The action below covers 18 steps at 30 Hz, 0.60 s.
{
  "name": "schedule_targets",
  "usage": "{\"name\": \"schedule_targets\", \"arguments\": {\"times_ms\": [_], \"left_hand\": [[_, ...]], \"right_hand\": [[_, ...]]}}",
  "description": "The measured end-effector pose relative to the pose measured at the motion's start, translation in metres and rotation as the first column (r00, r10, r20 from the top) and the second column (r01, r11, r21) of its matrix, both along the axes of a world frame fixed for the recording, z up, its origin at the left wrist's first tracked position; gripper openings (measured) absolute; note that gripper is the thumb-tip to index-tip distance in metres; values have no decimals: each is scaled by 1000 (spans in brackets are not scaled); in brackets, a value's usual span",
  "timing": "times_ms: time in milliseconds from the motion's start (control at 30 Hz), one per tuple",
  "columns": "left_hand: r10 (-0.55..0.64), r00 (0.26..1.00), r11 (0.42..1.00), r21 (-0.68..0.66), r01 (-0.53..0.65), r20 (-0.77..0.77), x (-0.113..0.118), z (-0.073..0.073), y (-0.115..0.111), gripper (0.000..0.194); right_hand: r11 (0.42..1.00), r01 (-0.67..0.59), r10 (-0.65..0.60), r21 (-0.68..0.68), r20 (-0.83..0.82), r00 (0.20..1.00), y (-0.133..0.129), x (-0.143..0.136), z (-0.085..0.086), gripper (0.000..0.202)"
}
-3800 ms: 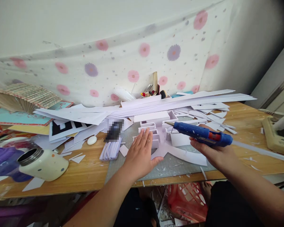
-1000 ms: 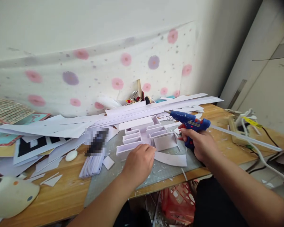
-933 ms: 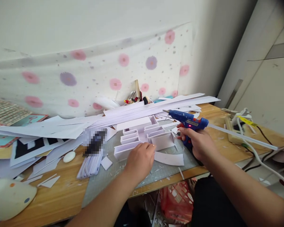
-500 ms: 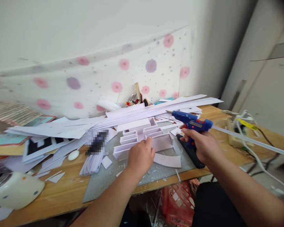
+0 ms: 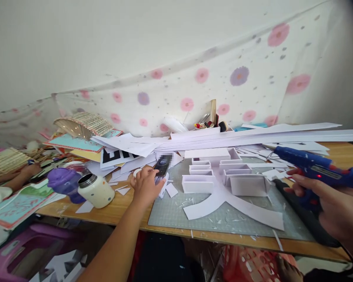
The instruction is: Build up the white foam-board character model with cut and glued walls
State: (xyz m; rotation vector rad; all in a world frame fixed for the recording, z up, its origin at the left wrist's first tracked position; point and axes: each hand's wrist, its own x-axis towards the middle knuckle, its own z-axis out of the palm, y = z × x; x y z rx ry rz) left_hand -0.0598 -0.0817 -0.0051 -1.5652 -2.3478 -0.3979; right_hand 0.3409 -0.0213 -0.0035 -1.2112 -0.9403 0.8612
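Observation:
My right hand (image 5: 335, 207) grips a blue hot glue gun (image 5: 314, 168) with a small red light on its side. The gun's nozzle points left, above the paper scraps. My left hand (image 5: 145, 186) reaches over a stack of white strips (image 5: 162, 190) with a dark phone (image 5: 164, 164) lying on top. Its thumb and fingers are apart, at the near end of the phone. Between the hands, a white built-up paper structure (image 5: 219, 192) with box-like walls and two curved legs rests on the grey cutting mat (image 5: 200, 225).
Long white paper strips (image 5: 253, 137) lie along the back. A cream bottle (image 5: 97, 192) and a purple cup (image 5: 64, 184) stand at left, near another person's hand (image 5: 32, 170). A black bar-like object (image 5: 300, 211) lies on the right. A red basket (image 5: 250, 266) is below the table.
My left hand has left the white structure and moved left to the phone and strips. The view has turned left. The glue gun stays in my right hand.

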Motion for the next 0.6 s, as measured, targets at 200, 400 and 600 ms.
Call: {"name": "schedule_targets", "arguments": {"times_ms": [200, 400, 600], "left_hand": [[-41, 999, 999, -32, 42, 24, -5, -8, 7, 40], [-50, 997, 998, -46, 53, 52, -9, -5, 9, 38], [-126, 991, 979, 166, 118, 43, 19, 4, 1, 30]], "right_hand": [[994, -72, 73, -78, 1, 997, 2, -10, -9, 32], [996, -78, 78, -37, 0, 997, 2, -18, -8, 31], [997, -72, 72, 3, -33, 997, 5, -11, -12, 27]]}}
